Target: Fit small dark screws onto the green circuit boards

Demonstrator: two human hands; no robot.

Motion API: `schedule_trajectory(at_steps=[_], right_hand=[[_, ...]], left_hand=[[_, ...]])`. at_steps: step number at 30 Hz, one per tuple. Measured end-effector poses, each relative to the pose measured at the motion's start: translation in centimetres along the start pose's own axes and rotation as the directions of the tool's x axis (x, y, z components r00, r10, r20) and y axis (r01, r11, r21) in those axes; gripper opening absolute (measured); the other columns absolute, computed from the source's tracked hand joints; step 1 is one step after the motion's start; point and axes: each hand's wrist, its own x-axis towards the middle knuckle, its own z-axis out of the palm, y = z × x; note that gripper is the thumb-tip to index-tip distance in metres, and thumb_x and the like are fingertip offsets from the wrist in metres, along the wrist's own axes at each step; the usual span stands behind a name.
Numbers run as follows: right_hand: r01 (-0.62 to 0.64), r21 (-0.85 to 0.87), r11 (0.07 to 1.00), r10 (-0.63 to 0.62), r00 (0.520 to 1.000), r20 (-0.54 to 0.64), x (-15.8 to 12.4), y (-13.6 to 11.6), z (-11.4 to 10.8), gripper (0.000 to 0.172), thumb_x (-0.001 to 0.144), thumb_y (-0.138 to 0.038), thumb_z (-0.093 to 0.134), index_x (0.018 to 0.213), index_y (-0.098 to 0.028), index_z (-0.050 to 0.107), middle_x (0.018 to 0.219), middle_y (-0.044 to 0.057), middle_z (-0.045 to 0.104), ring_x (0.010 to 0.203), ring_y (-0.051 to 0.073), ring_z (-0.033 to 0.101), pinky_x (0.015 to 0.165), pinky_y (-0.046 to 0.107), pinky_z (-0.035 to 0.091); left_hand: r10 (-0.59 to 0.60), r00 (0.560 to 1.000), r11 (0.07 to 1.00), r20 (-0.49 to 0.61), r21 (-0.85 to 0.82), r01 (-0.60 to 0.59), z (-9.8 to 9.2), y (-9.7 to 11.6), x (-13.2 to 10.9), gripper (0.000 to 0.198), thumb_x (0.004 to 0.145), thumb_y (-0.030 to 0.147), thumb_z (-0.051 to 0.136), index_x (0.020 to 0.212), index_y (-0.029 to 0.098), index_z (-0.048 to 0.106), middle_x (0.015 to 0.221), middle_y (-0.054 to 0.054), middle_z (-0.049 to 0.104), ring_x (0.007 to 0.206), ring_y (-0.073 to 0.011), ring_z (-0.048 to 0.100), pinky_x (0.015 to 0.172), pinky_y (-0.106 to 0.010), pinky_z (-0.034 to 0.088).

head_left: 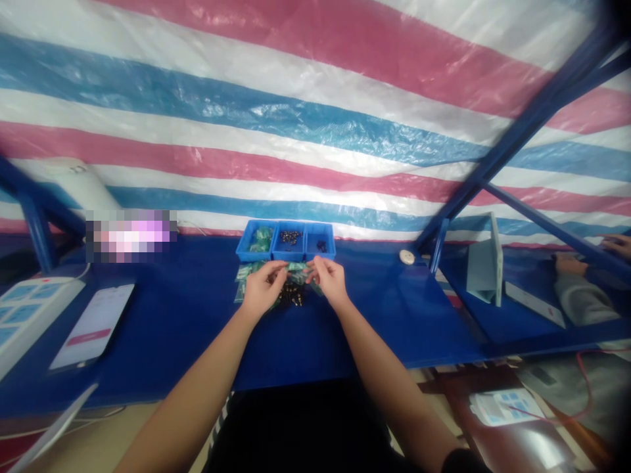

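Both of my hands meet at the middle of the blue table, pinching a small clear, green-tinted plastic bag [296, 267] between them. My left hand [265, 287] grips its left side with thumb and forefinger. At its right edge, the fingertips of my right hand [329, 279] are closed. Just below lies a pile of small dark and brass-coloured parts [294, 295], partly covered by my left hand. More greenish clear bags [241, 279] lie flat beside that hand. What the held bag contains is too blurred to tell.
Behind my hands stand three joined blue bins [288, 257], holding green bags, small metal parts and small dark pieces. A phone [93, 325] and a white power strip [34, 309] lie left. Right are a round cream object [407, 257], a blue frame [522, 125] and another person's sleeve [584, 295].
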Motion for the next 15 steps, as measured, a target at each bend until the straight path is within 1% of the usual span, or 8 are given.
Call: schedule_trajectory(at_steps=[3, 5, 7, 9, 11, 15], right_hand=[[0.035, -0.037, 0.999, -0.035, 0.999, -0.002, -0.01, 0.25, -0.05, 0.036, 0.078, -0.053, 0.066, 0.08, -0.017, 0.071, 0.064, 0.003, 0.068, 0.055, 0.017, 0.063, 0.051, 0.027, 0.048], [0.081, -0.061, 0.995, -0.08, 0.997, 0.009, 0.01, 0.48, -0.09, 0.029, 0.074, -0.045, 0.071, 0.085, -0.019, 0.072, 0.068, 0.003, 0.07, 0.06, 0.017, 0.064, 0.058, 0.029, 0.051], [0.111, -0.079, 0.991, -0.11, 0.994, 0.022, 0.07, 0.65, -0.16, 0.025, 0.075, -0.041, 0.071, 0.088, -0.02, 0.072, 0.074, 0.004, 0.071, 0.063, 0.018, 0.064, 0.062, 0.03, 0.052], [0.133, -0.109, 0.985, -0.131, 0.991, 0.02, 0.15, 0.69, -0.24, 0.021, 0.076, -0.039, 0.069, 0.084, -0.02, 0.071, 0.078, 0.004, 0.072, 0.065, 0.017, 0.064, 0.064, 0.031, 0.053], [0.157, -0.133, 0.979, -0.159, 0.987, -0.007, 0.21, 0.63, -0.27, 0.018, 0.076, -0.038, 0.069, 0.079, -0.02, 0.07, 0.081, 0.004, 0.072, 0.066, 0.017, 0.064, 0.064, 0.03, 0.052], [0.157, -0.125, 0.98, -0.164, 0.985, -0.048, 0.26, 0.49, -0.17, 0.019, 0.074, -0.036, 0.071, 0.081, -0.019, 0.066, 0.081, 0.004, 0.071, 0.069, 0.017, 0.065, 0.064, 0.028, 0.051]], left_hand=[[0.046, 0.997, 0.997, -0.06, 0.066, -0.042, -0.4, 0.4, 0.07, 0.024, 0.086, 0.036, 0.06, 0.103, 0.021, 0.07, 0.093, -0.004, 0.074, 0.079, -0.0166, 0.07, 0.072, -0.026, 0.056], [0.057, 0.994, 0.995, -0.093, 0.093, -0.048, -0.44, 0.57, 0.14, 0.022, 0.085, 0.036, 0.062, 0.099, 0.022, 0.072, 0.091, -0.003, 0.074, 0.076, -0.0158, 0.069, 0.071, -0.026, 0.056], [0.065, 0.991, 0.99, -0.119, 0.129, -0.049, -0.31, 0.64, 0.21, 0.021, 0.085, 0.037, 0.063, 0.095, 0.021, 0.073, 0.088, -0.002, 0.074, 0.071, -0.0147, 0.067, 0.07, -0.026, 0.055], [0.067, 0.989, 0.985, -0.13, 0.165, -0.045, -0.13, 0.63, 0.27, 0.02, 0.085, 0.037, 0.062, 0.091, 0.022, 0.073, 0.084, -0.002, 0.073, 0.067, -0.0138, 0.065, 0.068, -0.026, 0.054], [0.064, 0.989, 0.984, -0.132, 0.176, -0.04, -0.01, 0.56, 0.31, 0.019, 0.085, 0.037, 0.062, 0.089, 0.021, 0.072, 0.081, -0.001, 0.072, 0.064, -0.0131, 0.063, 0.066, -0.025, 0.053], [0.059, 0.986, 0.988, -0.154, 0.153, -0.035, 0.04, 0.44, 0.37, 0.02, 0.083, 0.038, 0.065, 0.089, 0.02, 0.069, 0.083, -0.002, 0.071, 0.062, -0.0118, 0.062, 0.064, -0.024, 0.052]])
